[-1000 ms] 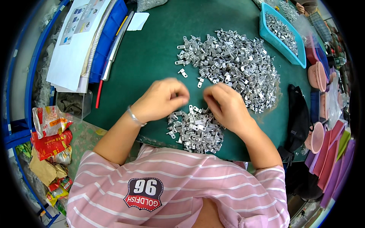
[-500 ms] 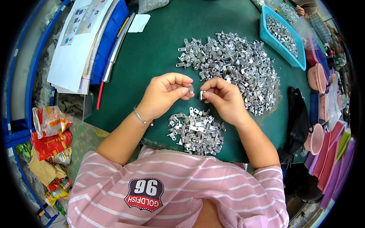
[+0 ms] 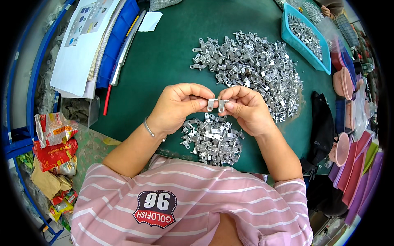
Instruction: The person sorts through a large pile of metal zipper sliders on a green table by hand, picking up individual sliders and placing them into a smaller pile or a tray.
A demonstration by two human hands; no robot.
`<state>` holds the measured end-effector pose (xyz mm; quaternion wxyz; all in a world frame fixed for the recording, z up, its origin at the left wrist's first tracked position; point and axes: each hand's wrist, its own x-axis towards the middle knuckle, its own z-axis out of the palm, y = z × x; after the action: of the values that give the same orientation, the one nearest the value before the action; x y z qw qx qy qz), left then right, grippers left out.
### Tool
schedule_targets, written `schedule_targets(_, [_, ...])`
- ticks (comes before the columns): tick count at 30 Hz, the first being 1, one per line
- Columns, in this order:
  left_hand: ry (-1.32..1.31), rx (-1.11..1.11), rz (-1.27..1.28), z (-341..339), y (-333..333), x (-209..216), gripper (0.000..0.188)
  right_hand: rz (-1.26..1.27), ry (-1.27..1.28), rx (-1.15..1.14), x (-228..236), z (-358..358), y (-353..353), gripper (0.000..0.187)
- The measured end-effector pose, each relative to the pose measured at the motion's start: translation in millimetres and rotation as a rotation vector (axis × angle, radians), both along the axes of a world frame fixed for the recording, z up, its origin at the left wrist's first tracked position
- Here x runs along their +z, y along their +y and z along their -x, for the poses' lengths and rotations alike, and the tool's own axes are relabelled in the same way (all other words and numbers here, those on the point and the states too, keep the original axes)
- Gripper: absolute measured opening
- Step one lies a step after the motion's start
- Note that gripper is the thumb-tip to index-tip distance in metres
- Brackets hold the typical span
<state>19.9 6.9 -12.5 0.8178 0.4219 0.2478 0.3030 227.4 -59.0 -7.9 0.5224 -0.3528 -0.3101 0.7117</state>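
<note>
Over the green tabletop, my left hand [image 3: 183,105] pinches a small silver metal bracket [image 3: 211,105] with a round hole in its tab. My right hand [image 3: 245,107] pinches a second metal bracket [image 3: 222,105] of the same kind. The two brackets are held upright side by side, very close together; whether they touch I cannot tell. Just below my hands lies a small pile of metal brackets [image 3: 214,141]. Beyond my right hand spreads a larger heap of similar brackets [image 3: 254,65].
A turquoise basket [image 3: 305,52] of metal pieces stands at the far right. Blue trays [image 3: 119,45], papers [image 3: 80,53] and a red pen [image 3: 107,100] lie at the left. A black cloth item [image 3: 320,127] and pink baskets [image 3: 341,151] line the right edge. Another person's hand [image 3: 325,11] shows far right.
My hands have come closer together, bringing the two brackets side by side. Both brackets have turned so that their flat, holed tabs show.
</note>
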Motion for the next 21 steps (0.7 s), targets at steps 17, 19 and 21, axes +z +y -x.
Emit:
schedule_targets(17, [0.388,-0.154,-0.724,17,-13,15,0.013,-0.667,-1.078,0.112,23,7,-2,0.020])
schedule_targets(19, [0.495,-0.077,-0.834,11,-6,14,0.011,-0.890,-1.531,-0.081,12,8,14,0.024])
schedule_targets(21, [0.636,0.135,-0.929,-4,4,12,0.013,-0.916,-1.659,-0.140,3,12,28,0.021])
